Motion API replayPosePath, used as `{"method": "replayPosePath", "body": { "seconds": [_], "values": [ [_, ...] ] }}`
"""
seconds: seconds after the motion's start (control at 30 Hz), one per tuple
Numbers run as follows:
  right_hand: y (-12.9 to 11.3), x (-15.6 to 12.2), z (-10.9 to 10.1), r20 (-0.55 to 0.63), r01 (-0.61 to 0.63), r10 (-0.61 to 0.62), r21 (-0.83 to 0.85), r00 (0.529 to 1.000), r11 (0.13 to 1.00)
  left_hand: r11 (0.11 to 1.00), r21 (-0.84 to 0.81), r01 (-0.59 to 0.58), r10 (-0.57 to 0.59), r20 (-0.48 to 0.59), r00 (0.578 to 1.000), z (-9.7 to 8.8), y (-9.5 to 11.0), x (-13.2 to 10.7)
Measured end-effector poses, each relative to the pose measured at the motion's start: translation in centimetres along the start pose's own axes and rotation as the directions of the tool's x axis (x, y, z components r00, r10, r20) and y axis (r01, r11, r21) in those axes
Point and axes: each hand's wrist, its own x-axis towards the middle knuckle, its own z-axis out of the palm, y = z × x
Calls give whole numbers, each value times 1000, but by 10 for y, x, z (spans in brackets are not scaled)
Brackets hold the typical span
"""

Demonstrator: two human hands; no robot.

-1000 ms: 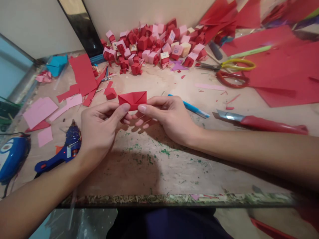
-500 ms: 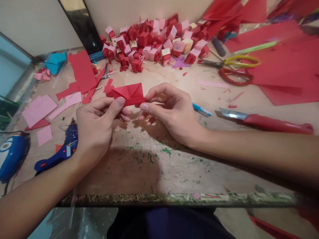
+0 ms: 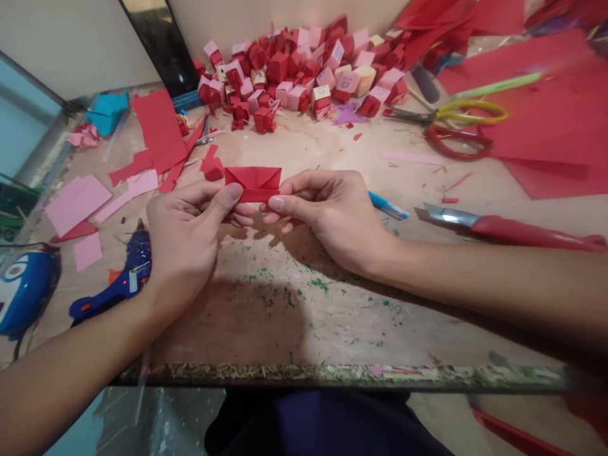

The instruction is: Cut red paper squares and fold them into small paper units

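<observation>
A small folded piece of red paper [image 3: 254, 180], with creased flaps and a narrow band along its lower edge, is held up between both hands above the table. My left hand [image 3: 192, 218] pinches its left end between thumb and fingers. At its right end, my right hand [image 3: 327, 212] grips the corner the same way. Beyond the paper, a loose red scrap [image 3: 212, 164] lies on the table. A blue pen [image 3: 387, 205] sticks out from behind my right hand. Beside my left wrist lies a blue glue gun [image 3: 114, 288].
Many small red and pink paper figures [image 3: 289, 69] are heaped at the back. Scissors [image 3: 456, 126] and a red-handled knife [image 3: 513, 229] lie right, near large red sheets [image 3: 555, 145]. Pink paper pieces [image 3: 78, 202] and a blue-and-white device [image 3: 31, 291] are left. Green bits dot the table [image 3: 237, 329].
The folded red paper has levelled out and turned to lie straighter between the hands. Both hands keep their hold on it. The whole view has shifted slightly.
</observation>
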Motion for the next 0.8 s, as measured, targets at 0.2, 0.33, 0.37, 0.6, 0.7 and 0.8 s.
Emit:
{"method": "replayPosePath", "body": {
  "seconds": [0.2, 0.33, 0.37, 0.6, 0.7, 0.8],
  "values": [
    [-1, 2, -2, 22, -49, 47, 87, 999, 995, 999, 29, -33, 34, -11, 999, 0, 0, 2],
    [-2, 2, -3, 177, -133, 118, 78, 977, 988, 998, 38, -54, 52, 38, 998, 0, -3, 2],
    [-1, 2, -3, 204, -142, 123, 81, 971, 987, 998, 35, -55, 53, 52, 997, 0, -3, 2],
    [1, 0, -3, 162, -109, 90, 111, 983, 988, 1000, -21, 7, -5, 86, 996, -1, 0, -3],
    [1, 0, -3, 138, -88, 75, 91, 988, 992, 999, 39, 10, -13, 81, 997, -2, 1, -2],
    [1, 0, -2, 124, -77, 66, 87, 990, 993, 994, 111, -25, 17, 74, 997, -2, 1, -2]
  ]
}}
